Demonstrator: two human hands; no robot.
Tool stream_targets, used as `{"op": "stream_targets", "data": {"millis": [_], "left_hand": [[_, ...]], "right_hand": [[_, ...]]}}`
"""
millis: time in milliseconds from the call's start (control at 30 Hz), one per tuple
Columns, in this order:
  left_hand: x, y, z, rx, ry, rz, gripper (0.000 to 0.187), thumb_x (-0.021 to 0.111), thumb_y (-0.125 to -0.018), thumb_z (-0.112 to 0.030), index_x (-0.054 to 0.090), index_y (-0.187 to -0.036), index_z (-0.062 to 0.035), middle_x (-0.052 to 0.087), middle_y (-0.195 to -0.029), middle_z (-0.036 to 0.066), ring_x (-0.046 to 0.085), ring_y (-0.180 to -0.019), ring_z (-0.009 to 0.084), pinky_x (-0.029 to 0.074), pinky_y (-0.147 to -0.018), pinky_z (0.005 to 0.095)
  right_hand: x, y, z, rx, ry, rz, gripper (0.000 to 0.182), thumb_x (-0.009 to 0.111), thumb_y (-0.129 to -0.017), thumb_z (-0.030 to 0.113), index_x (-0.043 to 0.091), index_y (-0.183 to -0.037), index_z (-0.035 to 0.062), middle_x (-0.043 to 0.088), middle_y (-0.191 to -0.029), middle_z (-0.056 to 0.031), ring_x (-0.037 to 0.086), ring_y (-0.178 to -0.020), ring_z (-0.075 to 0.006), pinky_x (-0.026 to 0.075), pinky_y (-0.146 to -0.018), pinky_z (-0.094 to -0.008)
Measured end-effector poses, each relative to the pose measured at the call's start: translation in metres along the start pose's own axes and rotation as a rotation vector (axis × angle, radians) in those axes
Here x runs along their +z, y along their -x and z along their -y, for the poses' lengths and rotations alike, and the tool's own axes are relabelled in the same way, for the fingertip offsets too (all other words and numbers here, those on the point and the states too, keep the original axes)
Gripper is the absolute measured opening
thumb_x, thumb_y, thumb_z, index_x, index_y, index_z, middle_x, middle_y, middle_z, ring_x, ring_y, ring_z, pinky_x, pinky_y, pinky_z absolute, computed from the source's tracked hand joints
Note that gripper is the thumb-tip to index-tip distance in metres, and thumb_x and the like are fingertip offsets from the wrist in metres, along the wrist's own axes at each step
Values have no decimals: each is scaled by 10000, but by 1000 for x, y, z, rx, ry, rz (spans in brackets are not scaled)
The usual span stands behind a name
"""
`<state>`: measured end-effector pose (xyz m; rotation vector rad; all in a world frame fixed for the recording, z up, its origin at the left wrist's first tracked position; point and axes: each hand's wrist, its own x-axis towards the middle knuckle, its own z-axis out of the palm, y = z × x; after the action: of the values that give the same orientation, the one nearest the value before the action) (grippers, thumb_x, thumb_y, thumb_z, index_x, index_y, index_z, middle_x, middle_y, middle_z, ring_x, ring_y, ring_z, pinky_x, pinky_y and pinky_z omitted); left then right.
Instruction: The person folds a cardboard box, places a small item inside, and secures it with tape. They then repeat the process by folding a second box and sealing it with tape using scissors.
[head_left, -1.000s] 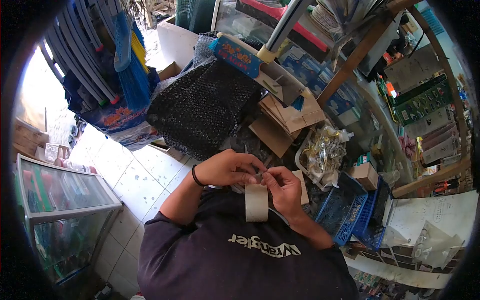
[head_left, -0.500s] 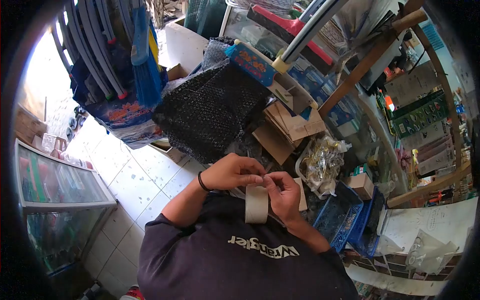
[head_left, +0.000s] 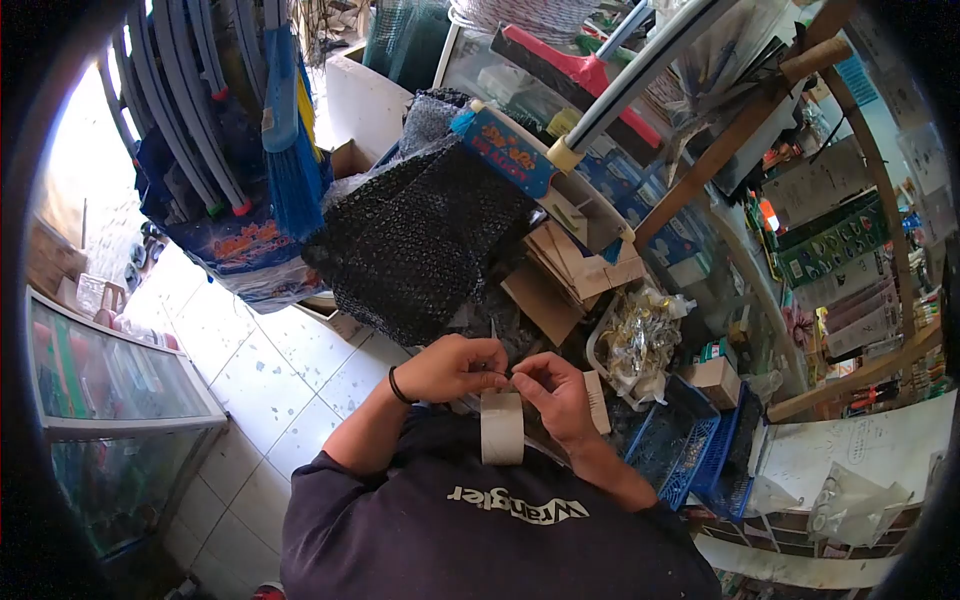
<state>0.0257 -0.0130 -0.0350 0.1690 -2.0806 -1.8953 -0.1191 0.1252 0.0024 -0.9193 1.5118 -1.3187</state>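
A wide cream roll of tape (head_left: 502, 440) hangs just below my fingertips, in front of my dark shirt. My left hand (head_left: 455, 366), with a black band at its wrist, is closed, thumb and forefinger pinching at the upper edge of the tape. From the other side my right hand (head_left: 556, 392) also pinches there with thumb and forefinger. Both sets of fingertips nearly meet above the roll. The exact bit of tape between them is too small to make out.
A black bubble-wrapped bundle (head_left: 420, 240) lies ahead, beside flat cardboard pieces (head_left: 550, 300). To the right are a white basket of clear packets (head_left: 640, 350) and blue plastic crates (head_left: 680, 440). A glass cabinet (head_left: 120, 400) stands left, and brooms (head_left: 290, 180) hang at upper left.
Both hands and the tape roll have shifted slightly left and down in the view. The fingertips sit a little farther apart now.
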Motion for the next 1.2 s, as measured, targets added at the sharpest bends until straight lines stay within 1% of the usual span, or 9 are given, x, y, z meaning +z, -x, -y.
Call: {"op": "stream_targets", "data": {"millis": [167,267,367,400,500,600,700,1033,1200], "left_hand": [[-3,5,3,53,10,-43,131,629,-852,-155,561,-885,-48,637,-711,50,597,-631,122,449,-562,275],[-5,11,7,12,48,-75,122,625,-855,-139,559,-886,-42,643,-726,55,601,-643,119,455,-574,271],[-8,15,5,8,96,-93,111,620,-859,-117,559,-890,-29,647,-740,60,599,-652,111,460,-589,269],[-9,15,3,16,113,-93,107,618,-860,-109,560,-891,-25,649,-744,61,598,-654,108,461,-594,269],[-9,16,0,16,114,-109,97,609,-866,-94,561,-893,-14,645,-736,61,590,-657,99,466,-606,264],[-11,16,-1,-32,58,-87,97,587,-885,-86,566,-913,5,656,-771,67,641,-752,134,491,-643,262],[-10,13,-7,-49,46,-85,96,584,-885,-86,567,-913,4,659,-773,74,640,-748,138,492,-649,270],[-8,-2,-19,-51,-90,-55,99,591,-865,-81,584,-921,-1,664,-799,97,646,-760,164,495,-674,284],[-4,-14,-20,-68,-152,23,105,589,-864,-80,591,-931,2,670,-838,99,653,-790,178,503,-702,290]], "right_hand": [[-5,-11,-3,93,-207,132,165,644,-852,137,605,-971,29,597,-826,-13,543,-722,-69,457,-656,-223],[-12,-25,1,98,-407,152,185,636,-861,168,599,-979,30,592,-820,-16,540,-680,-80,454,-630,-233],[-21,-47,-26,83,-122,-18,187,618,-873,197,603,-955,30,592,-818,-21,532,-641,-86,444,-606,-233],[-25,-55,-44,117,115,-106,219,634,-852,221,602,-939,22,599,-798,-52,556,-618,-135,456,-611,-263],[-42,-66,-129,-7,563,-111,264,656,-809,240,599,-928,11,607,-819,-107,602,-695,-243,477,-660,-336],[-35,-55,-153,99,992,-63,341,663,-758,246,580,-1008,29,571,-1022,-172,552,-986,-352,464,-812,-437],[-26,-48,-155,140,1229,-54,383,670,-758,253,566,-1064,46,543,-1081,-171,533,-1031,-349,459,-848,-440],[-28,-46,-163,101,1183,-100,418,653,-778,203,514,-1131,28,499,-1129,-208,494,-1081,-381,446,-879,-443],[-36,-43,-171,208,1132,-100,413,632,-775,165,496,-1146,45,503,-1115,-192,517,-1049,-371,445,-869,-451]]}}
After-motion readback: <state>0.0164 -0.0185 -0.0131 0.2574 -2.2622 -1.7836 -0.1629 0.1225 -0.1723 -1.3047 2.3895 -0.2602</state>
